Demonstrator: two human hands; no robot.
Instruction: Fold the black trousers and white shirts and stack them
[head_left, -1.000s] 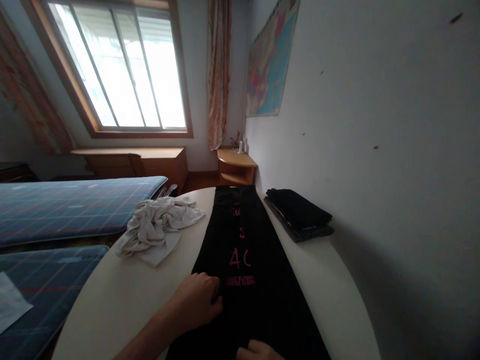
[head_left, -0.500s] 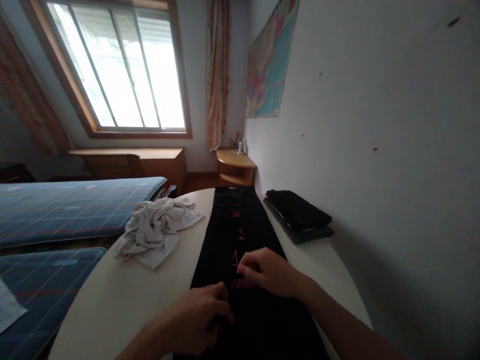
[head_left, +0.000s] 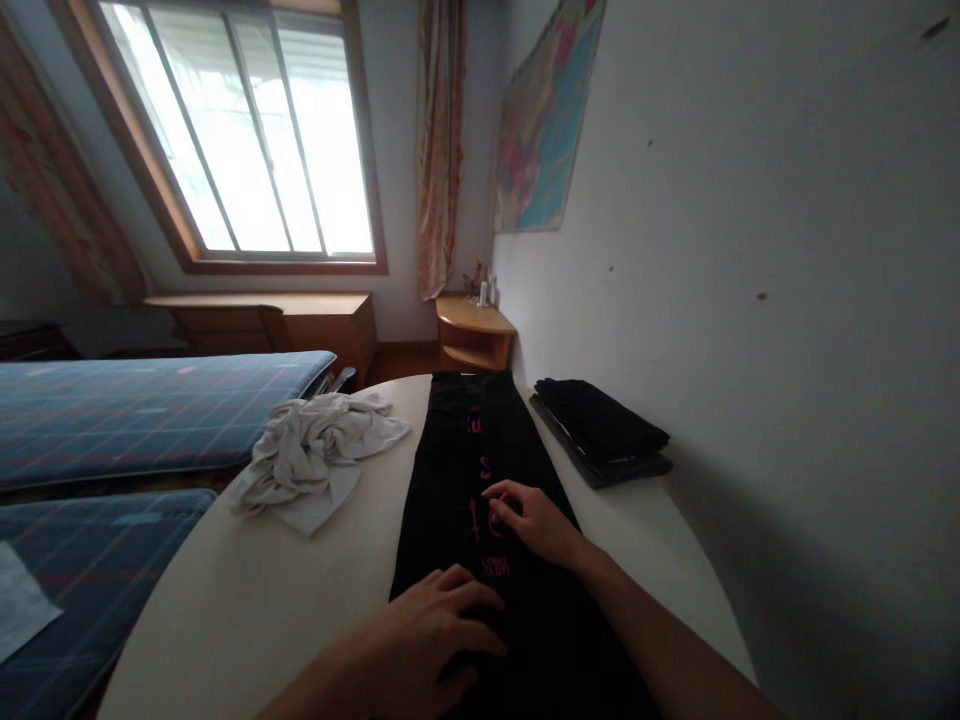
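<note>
Black garment [head_left: 442, 500] lengthwise on worktop [head_left: 247, 590], pink lettering [head_left: 474, 518] up. Left hand [head_left: 431, 630] over its near left part, fingers apart; right hand [head_left: 541, 525] at lettering, fingers loosely apart.

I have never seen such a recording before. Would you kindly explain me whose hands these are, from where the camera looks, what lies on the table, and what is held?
There is no machine here: one person works with two bare hands. Every picture comes from one camera worn on that person's head, looking forward and down.

On the pale, rounded table a long black cloth with pink lettering is laid out. The left hand and the right hand are both over it; whether either one pinches the fabric, I cannot tell.

To the left of the black cloth lies a crumpled light-grey cloth, and to its right a folded dark pile.
</note>
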